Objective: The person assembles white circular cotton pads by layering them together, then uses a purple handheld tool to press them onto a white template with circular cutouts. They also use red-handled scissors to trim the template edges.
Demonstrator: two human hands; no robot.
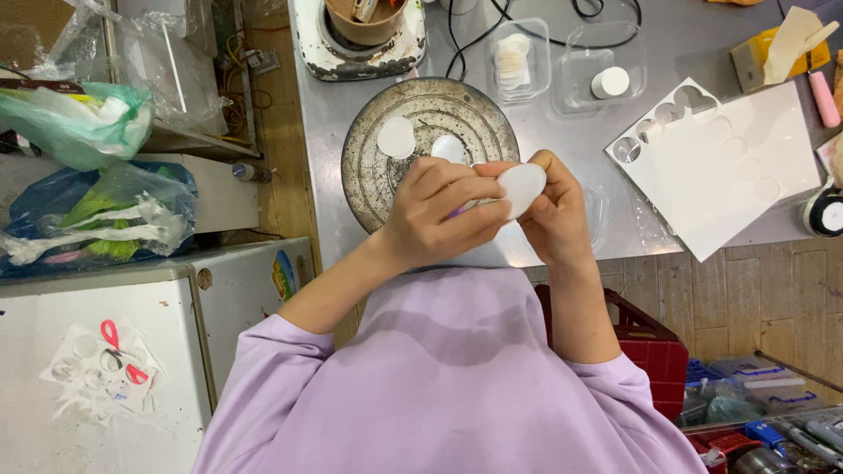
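My left hand (432, 213) and my right hand (555, 213) meet over the near edge of a steel table (571, 132). Together they pinch a white round disc (522, 186), held up at an angle. A small purple thing (457, 211) shows under my left fingers; what it is cannot be told. Just beyond my hands lies a worn round metal tray (479, 118) with two more white discs (396, 137) on it, one partly hidden by my left hand. My lilac sleeves fill the bottom of the view.
A white sheet with several round cut-outs (733, 167) lies right of the tray. Two clear plastic boxes (520, 60) stand behind. A tape roll (824, 213), pink pen (824, 98) and yellow box (760, 54) sit far right. Red scissors (121, 353) lie on a white cabinet, left.
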